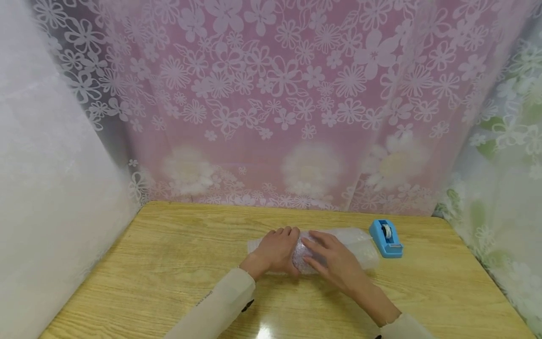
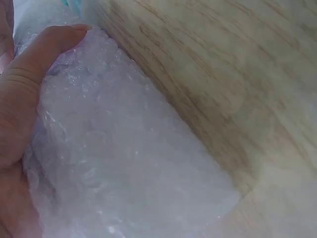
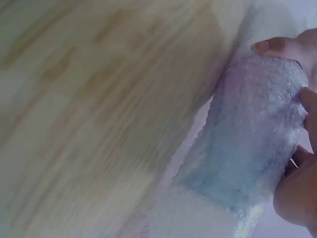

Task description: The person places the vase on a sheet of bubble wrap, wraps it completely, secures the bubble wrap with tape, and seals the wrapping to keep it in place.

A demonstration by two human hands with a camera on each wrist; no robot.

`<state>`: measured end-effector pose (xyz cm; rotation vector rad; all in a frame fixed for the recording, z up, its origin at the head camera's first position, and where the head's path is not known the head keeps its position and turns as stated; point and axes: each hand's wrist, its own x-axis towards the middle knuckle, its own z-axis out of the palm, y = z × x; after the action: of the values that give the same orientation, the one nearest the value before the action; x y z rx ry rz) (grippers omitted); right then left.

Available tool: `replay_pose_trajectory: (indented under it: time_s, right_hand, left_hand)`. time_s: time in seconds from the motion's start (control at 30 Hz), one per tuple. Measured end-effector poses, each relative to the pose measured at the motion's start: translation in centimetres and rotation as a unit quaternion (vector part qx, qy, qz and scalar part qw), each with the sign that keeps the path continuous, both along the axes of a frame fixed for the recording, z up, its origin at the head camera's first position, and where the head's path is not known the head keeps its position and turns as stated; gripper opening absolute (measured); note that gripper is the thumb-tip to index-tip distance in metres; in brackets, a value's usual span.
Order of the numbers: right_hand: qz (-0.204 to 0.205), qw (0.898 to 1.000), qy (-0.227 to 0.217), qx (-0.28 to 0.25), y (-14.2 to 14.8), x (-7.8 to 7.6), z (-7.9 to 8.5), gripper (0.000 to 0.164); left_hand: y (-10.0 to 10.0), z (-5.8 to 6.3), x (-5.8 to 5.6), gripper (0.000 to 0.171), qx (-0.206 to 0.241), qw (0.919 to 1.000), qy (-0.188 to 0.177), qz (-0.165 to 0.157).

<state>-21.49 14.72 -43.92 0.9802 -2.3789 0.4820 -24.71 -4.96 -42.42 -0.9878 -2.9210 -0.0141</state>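
Observation:
A rolled bundle of clear bubble wrap (image 1: 302, 252) lies on the wooden table between both hands. Its middle looks faintly purple, and in the right wrist view a bluish tint shows through the bubble wrap (image 3: 237, 144); what is inside is hidden. My left hand (image 1: 277, 249) grips the bundle from above, its thumb (image 2: 37, 54) along the near side and its fingers over the far side. Over the right part of the roll, my right hand (image 1: 336, 259) has its fingers spread and slightly bent, fingertips at the wrap's surface.
A blue tape dispenser (image 1: 386, 239) with a roll of tape stands just right of the bundle. Loose bubble wrap (image 1: 360, 245) stretches toward it. The wooden table (image 1: 178, 254) ends at the back against a pink flowered curtain (image 1: 254, 141).

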Motion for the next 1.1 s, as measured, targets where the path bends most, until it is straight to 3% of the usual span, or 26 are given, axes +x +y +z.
replay_pose_trajectory:
  time_s: [0.17, 0.57, 0.9, 1.1]
  right_hand:
    - [-0.003, 0.998, 0.023, 0.051, 0.1, 0.2, -0.6, 0.062]
    - [0.002, 0.998, 0.018, 0.06, 0.3, 0.5, -0.6, 0.067]
    - [0.008, 0.998, -0.049, 0.048, 0.8, 1.0, -0.3, 0.065]
    - [0.031, 0.992, -0.123, 0.025, 1.2, 1.1, 0.5, 0.064]
  left_hand:
    - [-0.1, 0.0, -0.2, 0.087, 0.007, 0.9999, -0.012, 0.004]
    - [-0.1, -0.1, -0.1, 0.083, 0.004, 1.0, -0.003, 0.002]
    - [0.1, -0.4, 0.1, 0.094, 0.005, 1.0, 0.004, 0.001]
    - [0.0, -0.2, 0.3, 0.11, 0.009, 0.9999, 0.006, 0.0]
